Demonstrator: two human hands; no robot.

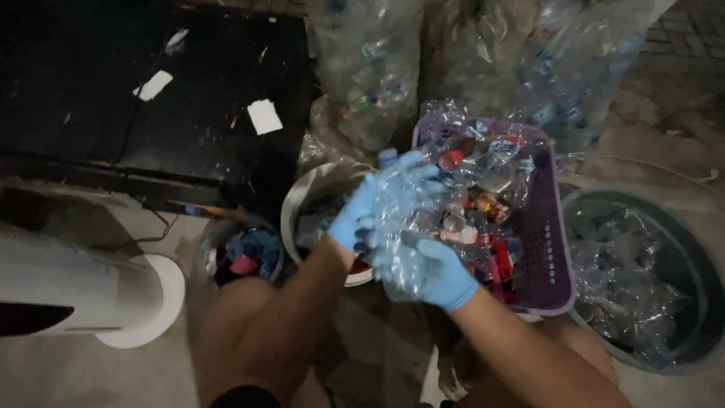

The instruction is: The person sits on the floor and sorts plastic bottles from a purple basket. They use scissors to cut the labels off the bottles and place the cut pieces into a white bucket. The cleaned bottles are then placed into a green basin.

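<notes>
Two blue-gloved hands, left hand (370,204) and right hand (438,272), around crumpled clear plastic bottle (400,227).

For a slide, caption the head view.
Two blue-gloved hands, left and right, grip a crushed clear plastic bottle above a purple basket.

Blue gloves (423,249), purple perforated basket (547,249), clear bottle (404,227), white bowl (302,200), black board (113,98)

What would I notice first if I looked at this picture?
First, the two blue-gloved hands in the middle, left hand and right hand, squeezing a crumpled clear plastic bottle together. Just behind them to the right sits a purple basket heaped with more bottles, and at the far right a dark round tub holds squashed ones.
</notes>
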